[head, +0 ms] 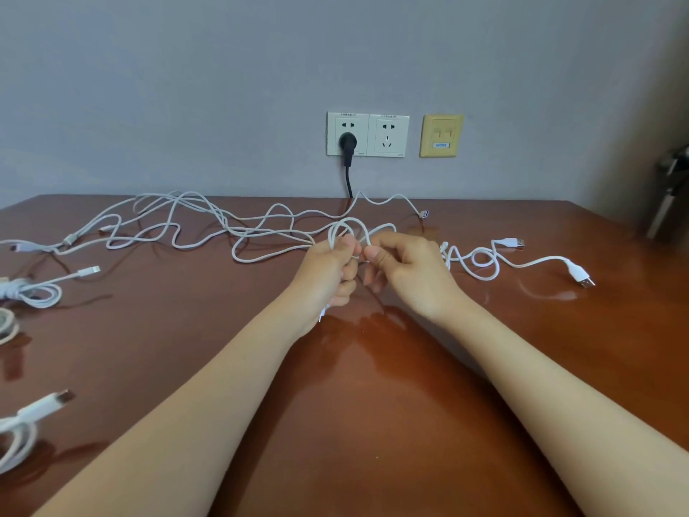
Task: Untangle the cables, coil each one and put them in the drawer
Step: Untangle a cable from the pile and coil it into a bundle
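Head view shows your left hand [330, 272] curled around small loops of a white cable [349, 219] over the middle of the table [335, 423], your right hand [408, 272] pinching the same cable just beside it, its loose length trailing leftward, nearer your left hand.

Coiled cable [37, 407] partly beyond left edge

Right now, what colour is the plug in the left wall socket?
Black; the plug shows best in the head view.
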Motion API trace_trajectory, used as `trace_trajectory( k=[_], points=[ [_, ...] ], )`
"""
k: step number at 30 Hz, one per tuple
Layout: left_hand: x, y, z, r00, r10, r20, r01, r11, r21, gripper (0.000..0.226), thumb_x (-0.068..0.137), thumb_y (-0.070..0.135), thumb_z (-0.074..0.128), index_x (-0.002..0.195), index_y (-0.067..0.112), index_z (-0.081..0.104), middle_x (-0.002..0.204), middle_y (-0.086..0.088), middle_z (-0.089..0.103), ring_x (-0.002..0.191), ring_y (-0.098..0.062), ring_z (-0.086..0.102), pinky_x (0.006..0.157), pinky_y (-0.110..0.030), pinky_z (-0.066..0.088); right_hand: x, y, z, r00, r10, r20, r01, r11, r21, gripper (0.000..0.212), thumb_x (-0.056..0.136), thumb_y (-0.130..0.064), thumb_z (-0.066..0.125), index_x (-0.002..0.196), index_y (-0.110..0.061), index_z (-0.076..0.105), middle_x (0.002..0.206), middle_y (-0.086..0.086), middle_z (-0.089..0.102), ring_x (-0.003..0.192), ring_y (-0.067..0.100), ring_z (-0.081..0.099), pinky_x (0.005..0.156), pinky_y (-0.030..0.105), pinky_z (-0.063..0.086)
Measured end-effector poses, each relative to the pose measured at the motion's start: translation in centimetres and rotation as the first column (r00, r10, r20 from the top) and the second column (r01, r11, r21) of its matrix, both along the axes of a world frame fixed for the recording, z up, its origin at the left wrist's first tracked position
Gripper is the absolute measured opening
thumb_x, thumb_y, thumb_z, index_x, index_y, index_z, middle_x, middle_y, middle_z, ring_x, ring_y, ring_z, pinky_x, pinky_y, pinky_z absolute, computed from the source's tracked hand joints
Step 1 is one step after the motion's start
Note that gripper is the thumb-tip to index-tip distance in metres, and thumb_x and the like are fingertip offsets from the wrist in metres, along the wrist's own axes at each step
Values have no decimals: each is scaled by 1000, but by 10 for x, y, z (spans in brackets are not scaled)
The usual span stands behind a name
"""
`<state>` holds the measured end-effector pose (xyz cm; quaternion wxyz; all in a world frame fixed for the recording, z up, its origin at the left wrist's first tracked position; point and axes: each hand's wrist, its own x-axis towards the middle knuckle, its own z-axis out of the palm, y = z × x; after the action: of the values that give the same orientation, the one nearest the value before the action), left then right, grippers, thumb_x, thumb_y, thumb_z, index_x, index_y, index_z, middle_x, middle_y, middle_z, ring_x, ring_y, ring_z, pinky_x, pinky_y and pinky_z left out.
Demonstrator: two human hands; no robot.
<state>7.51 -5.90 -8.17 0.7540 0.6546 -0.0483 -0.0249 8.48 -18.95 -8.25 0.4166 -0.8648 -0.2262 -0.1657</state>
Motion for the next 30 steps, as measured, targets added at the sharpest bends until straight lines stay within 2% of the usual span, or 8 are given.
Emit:
trace_trajectory(
  k=[6, 10, 14, 18, 21, 24, 27, 30],
  points=[
    [0, -6, -3, 992, 44, 122, -59, 991, 120, 33, 102, 21, 34, 70, 15, 39, 36, 11, 30, 26, -2, 20, 34, -8, 15, -1, 1, -2, 995, 22, -102, -17, 999, 49, 36, 93, -14, 51, 59, -24, 56, 50, -4, 60, 47, 11, 56, 68, 33, 51],
    [1, -7, -7, 969, 57, 239, -119, 960, 255, 24, 101, 18, 36, 84, 11, 51, 33, 12, 35, 26, -1, 28, 31, -11, 22, -4, 2, 0, 986, -1, -167, 6, 999, 33, 45, 94, -15, 51, 49, -19, 51, 36, -8, 47, 37, 5, 44, 61, 28, 43],
    [3, -6, -12, 926, 82, 370, -221, 909, 352, 25, 99, 18, 39, 77, 24, 49, 48, 10, 49, 34, 3, 44, 50, -20, 38, -7, 3, 4, 972, -30, -234, 20, 999, -48, 45, 94, -18, 50, 49, -19, 55, 33, -11, 47, 38, 2, 46, 62, 27, 44],
    [-1, -6, -13, 899, 44, 435, -277, 827, 489, 29, 100, 19, 38, 74, 30, 45, 66, 12, 54, 53, 7, 54, 59, -6, 38, -9, 1, 8, 952, -23, -305, 8, 999, -49, 34, 94, -17, 51, 63, -12, 66, 45, -6, 56, 34, 2, 45, 38, 11, 34],
    [0, -5, -12, 896, 48, 441, -315, 768, 558, 19, 100, 24, 36, 88, 24, 52, 75, 9, 57, 73, -10, 55, 70, -25, 38, -8, 2, 6, 956, -47, -289, 37, 998, -42, 30, 93, -21, 52, 64, -20, 63, 45, -6, 58, 36, 3, 46, 37, 14, 35],
    [3, -5, -11, 892, 75, 445, -366, 698, 615, 24, 100, 25, 34, 109, 11, 52, 86, -9, 64, 90, -29, 59, 76, -37, 43, -8, 7, 2, 971, -71, -230, 72, 997, -2, 15, 89, -23, 55, 77, -26, 48, 52, -3, 63, 40, 1, 48, 49, 26, 39],
    [5, -6, -11, 950, 113, 293, -250, 837, 486, 23, 99, 25, 35, 97, 11, 53, 75, -10, 62, 81, -35, 64, 81, -44, 53, -7, 9, -1, 981, -73, -182, 73, 997, -4, 25, 89, -22, 55, 75, -24, 35, 52, -3, 60, 40, 2, 48, 49, 29, 36],
    [5, -7, -10, 978, 128, 163, -173, 936, 307, 24, 99, 24, 34, 82, 15, 49, 81, -11, 63, 77, -35, 63, 85, -48, 52, -6, 10, -4, 987, -52, -153, 47, 998, -36, 27, 91, -21, 53, 72, -24, 33, 48, -7, 59, 42, 1, 49, 51, 29, 35]
  ],
)
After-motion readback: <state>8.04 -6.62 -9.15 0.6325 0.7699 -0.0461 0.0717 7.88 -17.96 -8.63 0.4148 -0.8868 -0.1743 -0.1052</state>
